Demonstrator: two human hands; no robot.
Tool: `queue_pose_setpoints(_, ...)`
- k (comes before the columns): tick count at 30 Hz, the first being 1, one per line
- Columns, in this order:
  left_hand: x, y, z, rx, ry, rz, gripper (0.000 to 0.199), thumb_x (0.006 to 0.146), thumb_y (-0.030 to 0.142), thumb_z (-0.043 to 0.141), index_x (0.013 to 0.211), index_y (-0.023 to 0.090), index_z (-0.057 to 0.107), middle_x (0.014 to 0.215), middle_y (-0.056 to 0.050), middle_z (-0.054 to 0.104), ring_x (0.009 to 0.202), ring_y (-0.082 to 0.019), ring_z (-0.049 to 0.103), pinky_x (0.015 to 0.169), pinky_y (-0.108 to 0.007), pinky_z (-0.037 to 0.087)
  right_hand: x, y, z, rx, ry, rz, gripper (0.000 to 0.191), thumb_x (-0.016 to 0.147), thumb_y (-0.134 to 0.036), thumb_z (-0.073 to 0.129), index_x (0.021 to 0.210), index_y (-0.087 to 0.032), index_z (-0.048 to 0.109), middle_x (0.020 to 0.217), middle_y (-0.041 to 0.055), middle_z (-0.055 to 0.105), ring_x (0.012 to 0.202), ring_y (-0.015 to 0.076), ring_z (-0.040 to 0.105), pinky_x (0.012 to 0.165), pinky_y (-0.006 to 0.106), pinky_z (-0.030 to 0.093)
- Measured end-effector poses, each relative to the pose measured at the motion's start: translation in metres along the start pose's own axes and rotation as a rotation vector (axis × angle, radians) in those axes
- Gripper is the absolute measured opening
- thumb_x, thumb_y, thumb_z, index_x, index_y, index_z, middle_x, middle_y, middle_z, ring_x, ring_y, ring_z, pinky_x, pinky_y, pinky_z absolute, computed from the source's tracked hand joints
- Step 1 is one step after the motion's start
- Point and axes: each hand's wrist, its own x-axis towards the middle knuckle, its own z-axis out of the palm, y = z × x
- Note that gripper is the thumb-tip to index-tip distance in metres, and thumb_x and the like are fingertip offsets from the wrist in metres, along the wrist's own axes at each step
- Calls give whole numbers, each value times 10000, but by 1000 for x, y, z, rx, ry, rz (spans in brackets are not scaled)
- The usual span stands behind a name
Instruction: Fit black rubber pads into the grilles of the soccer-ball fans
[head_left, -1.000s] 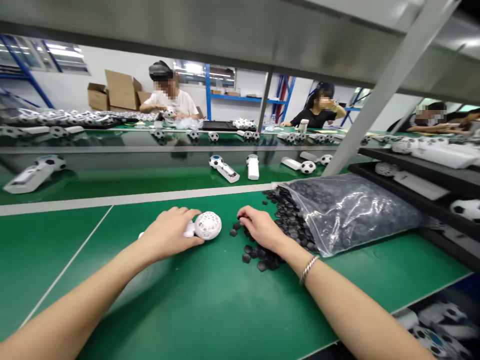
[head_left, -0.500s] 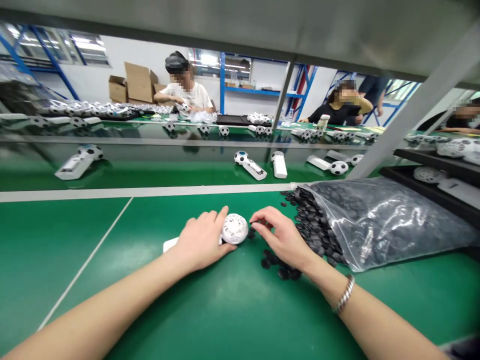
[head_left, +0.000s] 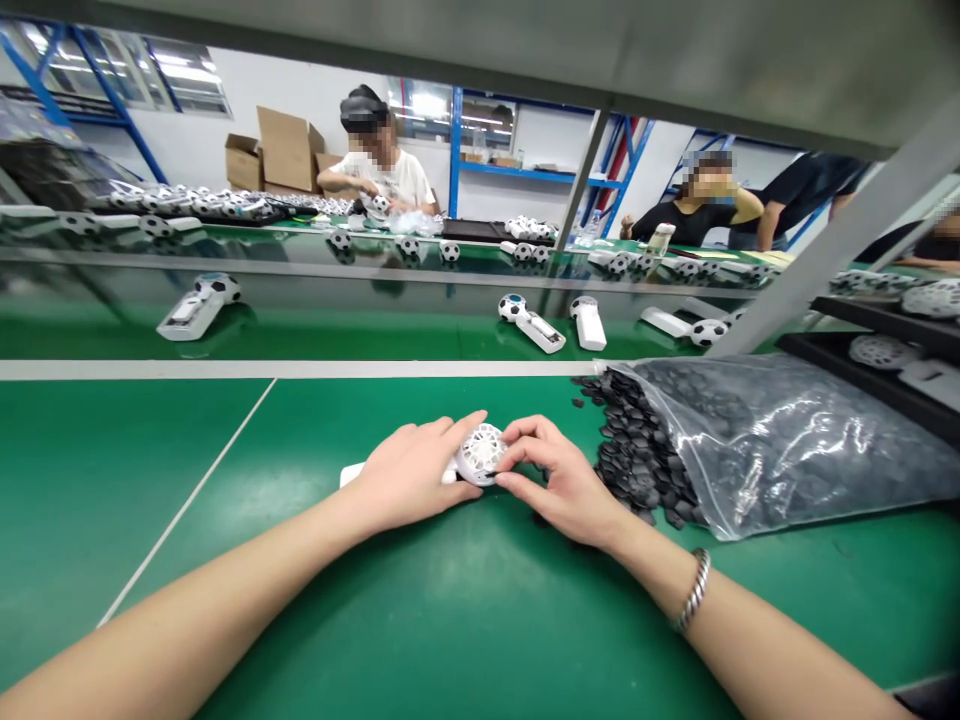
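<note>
A white device with a round, openwork head (head_left: 481, 452) lies on the green table (head_left: 420, 620). My left hand (head_left: 412, 468) covers its handle and grips it, thumb and index finger at the head. At the head's right side is my right hand (head_left: 559, 480), its fingertips pinching a small black piece (head_left: 491, 474) against the lower rim. The piece is mostly hidden by the fingers. Beyond my right hand, many black pieces (head_left: 637, 450) spill from a clear plastic bag (head_left: 795, 440).
Past a white strip (head_left: 300, 370), a belt carries white devices with football-patterned heads (head_left: 531, 322). Dark trays (head_left: 855, 350) stand at the right. A slanted grey post (head_left: 810, 250) rises beside the bag, under an overhead shelf (head_left: 480, 50). Several people sit or stand across the line.
My right hand has moved left from beside the loose pieces to the white head, bringing a black piece to its rim. Devices on the belt have shifted right. The view has tilted slightly.
</note>
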Motion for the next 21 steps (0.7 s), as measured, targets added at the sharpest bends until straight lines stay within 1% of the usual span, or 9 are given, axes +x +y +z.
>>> queue_pose_setpoints(2, 0, 1, 0, 21, 1, 0, 719, 762, 574, 483, 1379, 293, 244, 1147, -56, 566, 939, -272, 576, 769, -364, 428, -1, 1, 3, 3, -8, -1, 41, 761, -160, 617, 780, -194, 603, 1013, 47, 480, 1014, 166, 481, 924, 335, 383)
queue_pose_setpoints(5, 0, 1, 1, 35, 2, -7, 718, 763, 595, 463, 1378, 294, 249, 1128, -62, 573, 916, -283, 585, 746, -373, 434, -1, 3, 7, -5, 6, -8, 55, 739, -145, 631, 742, -188, 598, 1023, 51, 460, 1024, 173, 470, 929, 341, 377)
queue_pose_setpoints(12, 1, -2, 0, -18, 10, 32, 711, 766, 621, 438, 1362, 263, 289, 1208, -61, 570, 1027, -286, 565, 797, -389, 436, 0, 1, 15, -40, 66, -13, 99, 721, -144, 630, 736, -197, 548, 1012, 45, 451, 1019, 179, 464, 921, 353, 385)
queue_pose_setpoints(14, 2, -2, 0, -31, 7, 37, 714, 757, 617, 455, 1357, 263, 299, 1222, -51, 567, 1037, -281, 565, 795, -385, 441, -1, 2, 17, -37, 86, 0, 155, 707, -139, 631, 791, -205, 518, 1032, 49, 455, 1028, 185, 464, 914, 361, 395)
queue_pose_setpoints(17, 3, -2, 1, -36, 10, 41, 708, 749, 586, 489, 1355, 271, 301, 1252, -37, 550, 1063, -278, 555, 818, -390, 438, -1, 3, 18, -16, 99, 45, 345, 691, -164, 637, 982, -219, 461, 1169, 81, 434, 1136, 216, 414, 917, 381, 406)
queue_pose_setpoints(19, 3, -3, 1, -41, 16, 40, 688, 749, 561, 503, 1347, 280, 310, 1261, -30, 544, 1076, -274, 548, 833, -392, 434, 0, 4, 18, -2, 66, 90, 498, 700, -202, 636, 1133, -218, 392, 1246, 99, 416, 1184, 227, 386, 933, 394, 399)
queue_pose_setpoints(21, 2, -3, 0, -51, 24, 38, 663, 746, 545, 516, 1331, 296, 328, 1250, -20, 553, 1064, -271, 556, 826, -389, 438, 1, 4, 18, 5, 6, 134, 568, 717, -222, 623, 1212, -214, 347, 1235, 93, 453, 1142, 220, 434, 930, 395, 402)
